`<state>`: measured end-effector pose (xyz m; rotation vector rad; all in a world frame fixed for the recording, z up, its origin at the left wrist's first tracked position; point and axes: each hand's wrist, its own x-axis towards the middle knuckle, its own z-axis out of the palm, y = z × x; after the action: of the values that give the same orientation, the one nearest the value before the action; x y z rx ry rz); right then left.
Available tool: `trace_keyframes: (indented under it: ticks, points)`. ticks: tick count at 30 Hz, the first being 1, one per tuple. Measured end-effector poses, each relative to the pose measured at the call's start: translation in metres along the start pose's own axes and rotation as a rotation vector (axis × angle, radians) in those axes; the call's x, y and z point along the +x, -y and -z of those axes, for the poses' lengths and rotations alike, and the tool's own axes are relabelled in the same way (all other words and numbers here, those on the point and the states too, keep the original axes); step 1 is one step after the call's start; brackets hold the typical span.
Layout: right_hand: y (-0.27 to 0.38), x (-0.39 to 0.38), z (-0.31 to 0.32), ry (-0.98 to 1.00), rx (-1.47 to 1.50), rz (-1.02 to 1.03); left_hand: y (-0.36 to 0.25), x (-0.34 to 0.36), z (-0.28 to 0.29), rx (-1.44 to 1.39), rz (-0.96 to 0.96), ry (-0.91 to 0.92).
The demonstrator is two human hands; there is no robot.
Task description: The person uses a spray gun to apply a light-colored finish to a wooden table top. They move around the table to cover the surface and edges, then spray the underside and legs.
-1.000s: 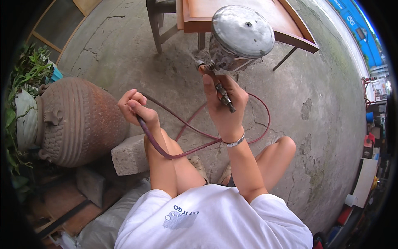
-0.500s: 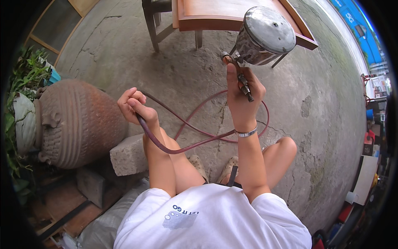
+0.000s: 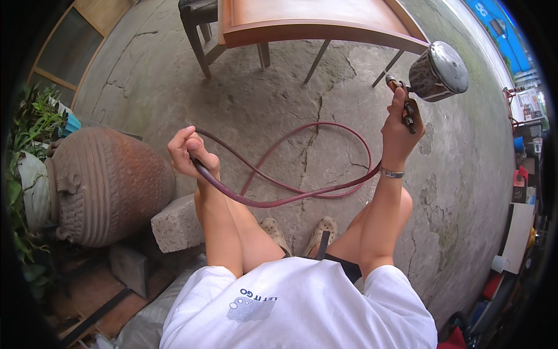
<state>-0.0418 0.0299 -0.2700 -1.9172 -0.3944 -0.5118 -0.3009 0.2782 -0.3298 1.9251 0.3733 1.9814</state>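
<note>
My right hand [image 3: 401,131] grips a spray gun [image 3: 409,114] out to the right, with its nozzle end pointing up and away. A round metal paint cup [image 3: 444,71] with a grey lid is attached to the gun. From beneath that hand a dark red hose [image 3: 273,202] sags across to my left hand [image 3: 193,154], whose fingers are closed round it. Beyond the left hand the hose loops over the concrete. Ahead of me is a wooden panel [image 3: 325,34] with a raised reddish-brown rim and a paler middle. The trigger is hidden by my right fingers.
A dark stool [image 3: 197,43] and thin legs hold up the panel. To the left lie a large ribbed clay jar [image 3: 110,186] and a stone block [image 3: 179,224], beside green plants [image 3: 38,116]. Assorted goods line the far right edge. Cracked concrete floor [image 3: 343,81] spreads between.
My right hand has swung to the right with the spray gun and its cup, past the panel's right corner. The hose stretches farther right. My left hand stays nearly in place.
</note>
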Motion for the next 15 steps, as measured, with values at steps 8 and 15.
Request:
trace_keyframes:
  ticks: [8,15]
  points:
    - [0.011,-0.001,0.013,0.003,0.138,-0.237,-0.002,0.000,0.004,0.059,0.016,0.004]
    - [0.060,-0.056,-0.030,0.211,0.376,-0.184,-0.003,0.006,0.014,0.032,0.081,-0.064]
